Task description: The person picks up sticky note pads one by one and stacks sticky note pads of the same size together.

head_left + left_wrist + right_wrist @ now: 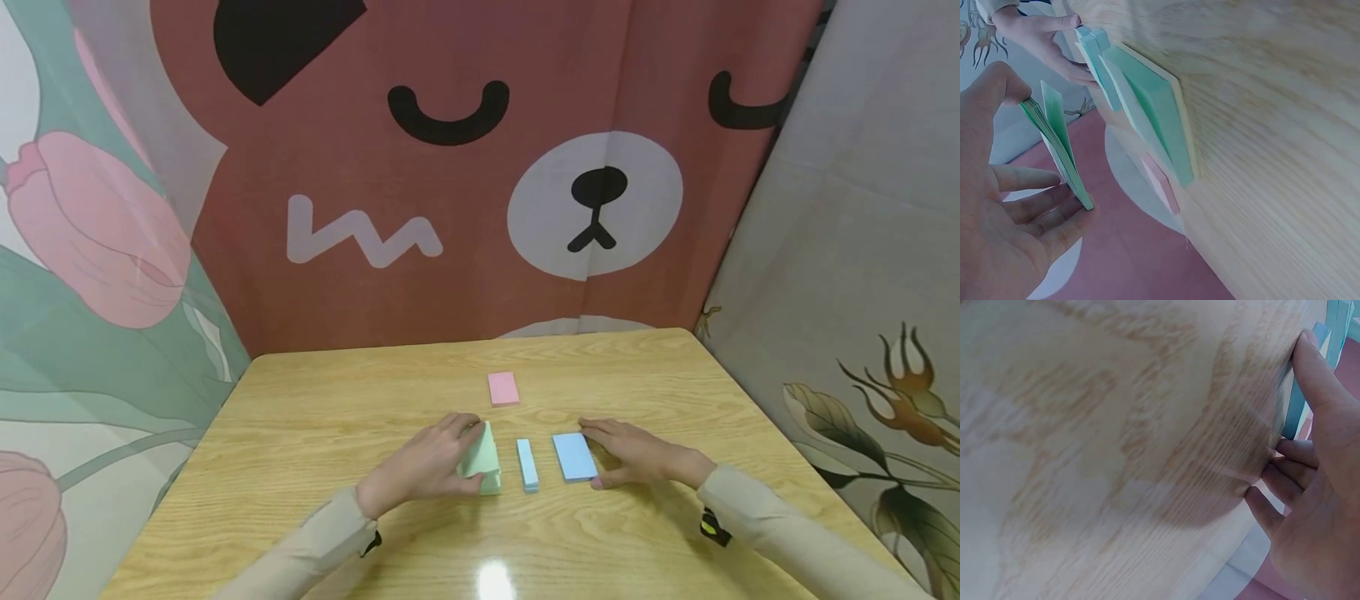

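Observation:
My left hand (427,467) pinches a thin green sticky note pad (1054,134) by its opposite ends, thumb on one and fingers on the other; one leaf flares away from it. Beneath it a thicker green sticky note pad (1157,103) lies on the table, its top leaves lifting. My right hand (633,454) is at a flat blue sticky note pad (574,457), thumb at the near right corner and a fingertip at the far right one. Between the hands lies a narrow light-blue sticky note pad (527,465).
A pink sticky note pad (503,389) lies farther back on the wooden table (360,392). Behind the table's far edge hangs a bear-print curtain (465,292). Flower-print cloths hang at the left and right sides.

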A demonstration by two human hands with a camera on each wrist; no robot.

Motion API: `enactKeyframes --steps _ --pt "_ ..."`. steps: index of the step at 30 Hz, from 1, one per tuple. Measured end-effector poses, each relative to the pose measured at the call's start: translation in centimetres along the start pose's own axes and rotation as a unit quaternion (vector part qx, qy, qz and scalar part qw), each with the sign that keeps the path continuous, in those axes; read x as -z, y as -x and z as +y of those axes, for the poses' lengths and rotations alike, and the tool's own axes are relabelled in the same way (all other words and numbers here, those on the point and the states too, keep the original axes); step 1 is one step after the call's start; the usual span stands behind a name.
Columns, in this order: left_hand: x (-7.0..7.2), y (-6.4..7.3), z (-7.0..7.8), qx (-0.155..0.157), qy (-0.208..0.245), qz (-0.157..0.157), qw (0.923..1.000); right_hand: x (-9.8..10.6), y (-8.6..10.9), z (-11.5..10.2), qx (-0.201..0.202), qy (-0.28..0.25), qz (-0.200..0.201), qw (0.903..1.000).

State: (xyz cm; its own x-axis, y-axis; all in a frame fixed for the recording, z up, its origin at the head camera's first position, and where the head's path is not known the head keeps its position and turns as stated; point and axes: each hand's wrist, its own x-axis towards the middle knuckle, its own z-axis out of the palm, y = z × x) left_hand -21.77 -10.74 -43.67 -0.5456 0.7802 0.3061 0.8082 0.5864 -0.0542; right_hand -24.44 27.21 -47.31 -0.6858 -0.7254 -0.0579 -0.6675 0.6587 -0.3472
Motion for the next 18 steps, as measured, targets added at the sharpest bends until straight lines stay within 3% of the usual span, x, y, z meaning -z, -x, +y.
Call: enactKeyframes --steps 18 --pt "-0.4 -1.8 0.9 -0.011 -0.012 -0.003 0.9999 0.0 0.0 0.0 0.003 0.006 0.001 1.0000"
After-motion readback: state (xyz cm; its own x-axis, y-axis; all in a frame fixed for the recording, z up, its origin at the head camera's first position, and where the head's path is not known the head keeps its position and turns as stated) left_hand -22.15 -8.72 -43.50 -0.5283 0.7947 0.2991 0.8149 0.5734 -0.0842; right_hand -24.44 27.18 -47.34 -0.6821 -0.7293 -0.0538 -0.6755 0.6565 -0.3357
